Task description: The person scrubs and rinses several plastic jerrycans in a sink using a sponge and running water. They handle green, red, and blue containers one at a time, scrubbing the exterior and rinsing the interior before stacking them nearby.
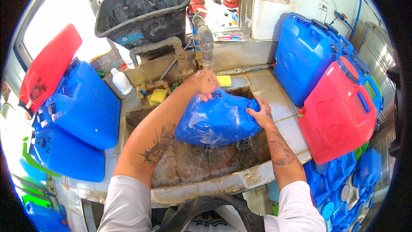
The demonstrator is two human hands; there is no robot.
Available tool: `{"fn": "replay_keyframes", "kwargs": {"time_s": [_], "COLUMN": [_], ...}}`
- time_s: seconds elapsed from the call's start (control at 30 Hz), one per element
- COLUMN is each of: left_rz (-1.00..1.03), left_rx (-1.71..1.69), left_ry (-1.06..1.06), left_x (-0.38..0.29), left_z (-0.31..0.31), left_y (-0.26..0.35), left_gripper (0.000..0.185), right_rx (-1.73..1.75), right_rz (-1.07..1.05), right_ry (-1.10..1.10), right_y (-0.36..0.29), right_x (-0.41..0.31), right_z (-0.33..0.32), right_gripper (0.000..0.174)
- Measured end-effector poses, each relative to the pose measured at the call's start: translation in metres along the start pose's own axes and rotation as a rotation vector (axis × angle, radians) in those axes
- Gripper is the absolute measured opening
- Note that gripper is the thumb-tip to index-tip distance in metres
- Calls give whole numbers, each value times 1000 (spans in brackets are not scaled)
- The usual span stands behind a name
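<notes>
A blue plastic jug (215,120) with soapy streaks lies on its side over the tiled sink basin (206,164). My right hand (262,112) grips it at the blue screw cap. My left hand (207,83) is at the jug's upper left edge, below the grey vertical pipe (206,42); its fingers are partly curled and whether they hold anything cannot be told. A yellow sponge (224,80) lies behind the basin. Another yellow sponge (158,95) rests on the left ledge, beside a white plastic bottle (120,81).
Blue jugs (87,103) and a red jug (50,71) crowd the left counter. More blue jugs (299,54) and a red jug (338,112) stand at the right. A black plastic tub (145,22) sits behind the pipes. Many blue containers (341,180) are piled at lower right.
</notes>
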State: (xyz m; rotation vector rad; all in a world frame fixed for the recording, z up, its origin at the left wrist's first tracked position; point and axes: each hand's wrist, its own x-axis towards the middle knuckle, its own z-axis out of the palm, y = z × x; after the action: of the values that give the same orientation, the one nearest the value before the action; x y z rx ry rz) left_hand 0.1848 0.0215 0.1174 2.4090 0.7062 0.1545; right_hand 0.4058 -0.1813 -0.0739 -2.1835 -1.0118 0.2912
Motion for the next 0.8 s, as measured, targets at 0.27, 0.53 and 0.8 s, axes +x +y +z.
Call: {"fn": "replay_keyframes", "kwargs": {"time_s": [0.27,0.53,0.8], "left_rz": [-71,215,-88], "left_rx": [416,724,594], "left_ry": [-62,-82,40], "left_x": [3,2,-89], "left_z": [0,57,59], "left_y": [12,-14,-118], "left_gripper": [28,39,41], "right_rx": [-50,-241,-458], "right_rz": [207,145,-293], "right_ry": [-190,-284,-282], "right_y": [24,-68,-180], "right_x": [12,19,-16], "right_z": [-16,-7,63], "right_gripper": [111,113,93]}}
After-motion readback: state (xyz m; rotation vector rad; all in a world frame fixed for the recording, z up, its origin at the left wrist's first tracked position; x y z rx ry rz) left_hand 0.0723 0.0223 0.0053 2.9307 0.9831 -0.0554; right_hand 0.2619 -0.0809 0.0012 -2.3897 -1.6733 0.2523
